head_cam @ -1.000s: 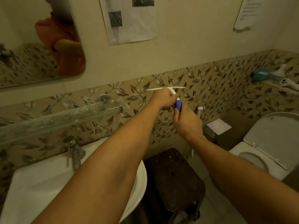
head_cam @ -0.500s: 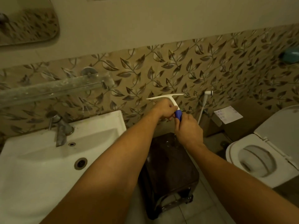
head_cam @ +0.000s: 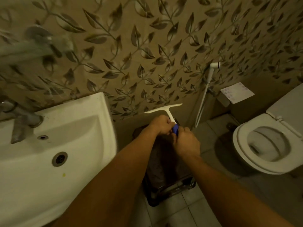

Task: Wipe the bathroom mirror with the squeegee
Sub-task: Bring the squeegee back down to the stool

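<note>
Brown leaf-patterned wall tiles filled the far side of a dim bathroom. In front of them, near the centre, the squeegee was held up in the air. Its white blade bar ran left to right with a slight tilt, and the stem came back toward the near side into a blue handle. The mirror did not show in this view.

The tool looked like light, stiff plastic that one hand could easily carry. The blue handle seemed the natural place to grip, well back from the blade edge. If it was wet, it might slip.

The left hand had its fingers curled round the stem where white met blue. The right hand, just behind it and touching, was closed round the handle's near end. Both forearms reached out from the near edge and converged on the tool.

A dark stool stood directly beneath the hands on the tiled floor. To the left was a white sink with a metal tap, and above it a blurred glass shelf. To the right stood an open toilet. A white sprayer hung on the far wall between the squeegee and the toilet.
</note>
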